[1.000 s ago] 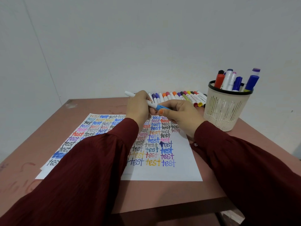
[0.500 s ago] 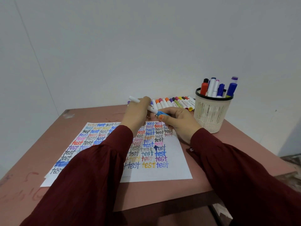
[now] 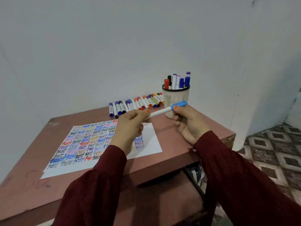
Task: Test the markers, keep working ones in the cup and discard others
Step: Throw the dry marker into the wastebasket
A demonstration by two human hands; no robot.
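Lining the wall (image 3: 114, 54): loose markers (image 3: 138, 103), cup (image 3: 175, 97).

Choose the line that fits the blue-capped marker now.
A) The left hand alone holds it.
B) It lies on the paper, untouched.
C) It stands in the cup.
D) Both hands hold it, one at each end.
D: the left hand grips the marker by its white barrel, and the right hand pinches it at the blue cap.
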